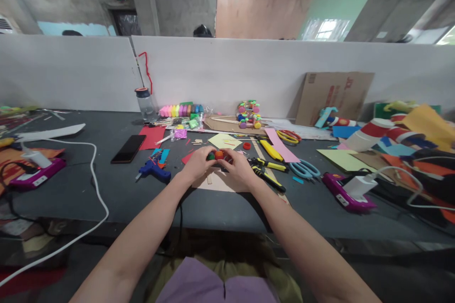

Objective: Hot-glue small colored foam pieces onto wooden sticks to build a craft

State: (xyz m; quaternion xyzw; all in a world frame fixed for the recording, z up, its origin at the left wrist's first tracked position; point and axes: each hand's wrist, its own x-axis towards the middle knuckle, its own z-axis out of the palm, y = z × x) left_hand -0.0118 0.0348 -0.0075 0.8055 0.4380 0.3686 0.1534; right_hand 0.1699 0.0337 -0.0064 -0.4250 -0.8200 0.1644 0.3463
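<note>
Over a pale sheet of paper (223, 182) in the middle of the table, my two hands meet at the fingertips. My left hand (199, 166) is closed by a small green round piece (211, 156). Touching it is an orange-red round piece (219, 155), pinched at the fingertips of my right hand (239, 168). Whether the two pieces are joined I cannot tell; fingers cover part of them. Thin wooden sticks (209, 178) lie on the paper below my hands. A red ring-shaped piece (246, 146) rests just beyond my right hand.
Left of my hands lie a blue glue gun (153, 170) and a phone (128, 148). Yellow-black pliers (268, 180), a yellow cutter (271, 149) and blue-handled scissors (304, 169) are on the right. A water bottle (145, 105) and a small colourful model (249, 114) stand near the partition.
</note>
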